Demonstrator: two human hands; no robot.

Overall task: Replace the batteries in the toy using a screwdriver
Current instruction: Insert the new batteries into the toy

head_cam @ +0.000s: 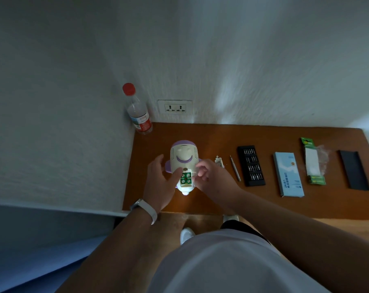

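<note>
A white and purple toy (182, 154) lies on the brown table (200, 134), and its open battery compartment shows several green-ended batteries (185, 179). My left hand (158, 182), with a white wristband, is spread beside the toy, and one digit presses at the compartment's upper edge. My right hand (211, 176) is at the compartment's right side with loosely bent fingers, its index tip touching the toy; I see nothing held in it. The small white cover (219, 162) and the slim screwdriver (235, 168) lie just right of the toy.
A black tray of screwdriver bits (251, 165), a light blue box (288, 174), a green battery pack (312, 161) and a black lid (354, 170) lie in a row to the right. A red-capped bottle (138, 112) stands in the back-left corner by a wall socket (175, 107).
</note>
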